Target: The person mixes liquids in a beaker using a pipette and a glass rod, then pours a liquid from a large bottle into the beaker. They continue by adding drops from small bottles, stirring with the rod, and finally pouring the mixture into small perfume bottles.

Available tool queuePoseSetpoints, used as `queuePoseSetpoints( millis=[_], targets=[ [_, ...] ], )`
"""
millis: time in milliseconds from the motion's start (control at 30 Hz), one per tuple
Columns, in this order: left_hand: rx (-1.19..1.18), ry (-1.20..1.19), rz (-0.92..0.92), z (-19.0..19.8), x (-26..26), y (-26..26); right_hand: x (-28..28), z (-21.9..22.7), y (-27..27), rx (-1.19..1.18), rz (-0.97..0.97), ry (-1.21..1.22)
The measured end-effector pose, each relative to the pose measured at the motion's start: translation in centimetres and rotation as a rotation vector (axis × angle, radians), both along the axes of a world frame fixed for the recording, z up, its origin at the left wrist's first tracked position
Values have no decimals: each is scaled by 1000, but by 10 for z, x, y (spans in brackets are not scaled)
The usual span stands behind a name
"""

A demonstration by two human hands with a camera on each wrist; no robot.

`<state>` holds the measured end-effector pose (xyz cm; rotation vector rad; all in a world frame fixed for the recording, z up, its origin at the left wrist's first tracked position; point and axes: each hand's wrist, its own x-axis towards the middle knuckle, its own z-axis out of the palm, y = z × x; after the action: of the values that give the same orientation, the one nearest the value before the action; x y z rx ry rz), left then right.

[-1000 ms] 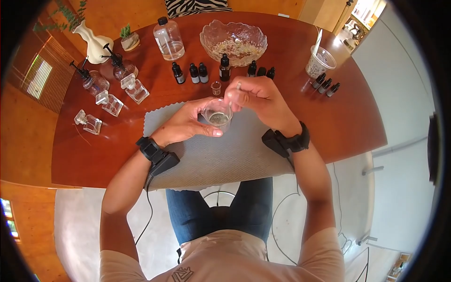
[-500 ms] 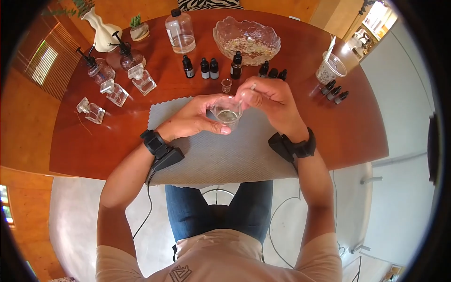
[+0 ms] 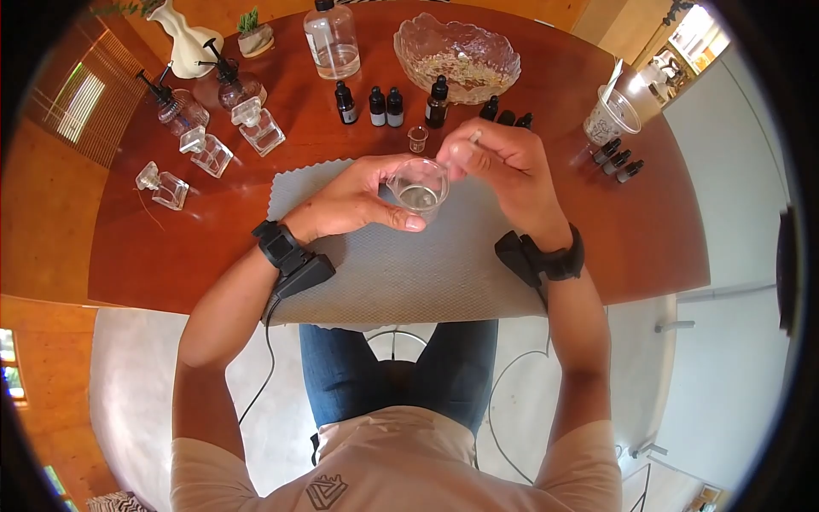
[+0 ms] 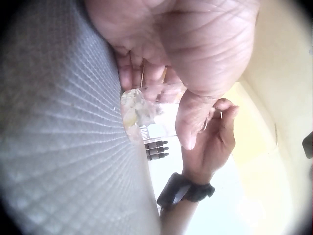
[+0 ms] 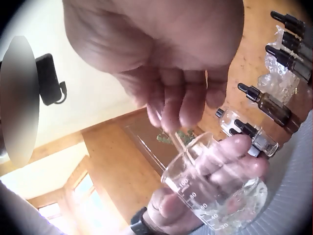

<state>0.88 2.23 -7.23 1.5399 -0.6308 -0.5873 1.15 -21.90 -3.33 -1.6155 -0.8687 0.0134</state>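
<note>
My left hand [image 3: 363, 200] holds a small clear glass beaker [image 3: 420, 194] over the grey mat, thumb on the near side and fingers round the far side. Measuring marks and a shallow layer of clear liquid show on the beaker in the right wrist view. Above its rim, my right hand [image 3: 505, 169] pinches a thin stirring rod [image 5: 180, 142], which slants down into the beaker. The rod's top end pokes out over the right fingers in the head view. Just beyond the beaker stands a tiny glass cup [image 3: 417, 139].
Dark dropper bottles [image 3: 437, 102] line the table behind the hands, with several more at the right by a patterned cup [image 3: 610, 118]. A glass bowl [image 3: 461, 60] and a large bottle [image 3: 333, 51] stand farther back. Square glass bottles [image 3: 209, 154] and spray bottles [image 3: 179, 111] are left.
The head view has shifted, so the table things sit higher and farther right in it. Both hands keep their grips, with the rod still in the beaker.
</note>
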Motion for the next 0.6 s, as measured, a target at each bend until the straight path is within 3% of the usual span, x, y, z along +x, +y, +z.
queuePoseSetpoints(
  millis=[67, 167, 267, 367, 467, 600],
  targets=[
    [-20, -24, -9, -1, 1, -1, 3, -5, 4, 14, -93, -85],
    [20, -44, 12, 0, 0, 0, 0, 1, -1, -41, 76, 26],
    [-15, -13, 10, -2, 0, -1, -2, 0, 5, -41, -93, -105],
    [7, -4, 11, 2, -1, 0, -2, 5, -3, -49, 96, 22],
    [-19, -8, 4, -1, 0, -1, -2, 0, 4, -22, -100, -103],
    [-15, -22, 3, -3, 1, 0, 0, 4, -3, -53, 17, -54]
  ],
)
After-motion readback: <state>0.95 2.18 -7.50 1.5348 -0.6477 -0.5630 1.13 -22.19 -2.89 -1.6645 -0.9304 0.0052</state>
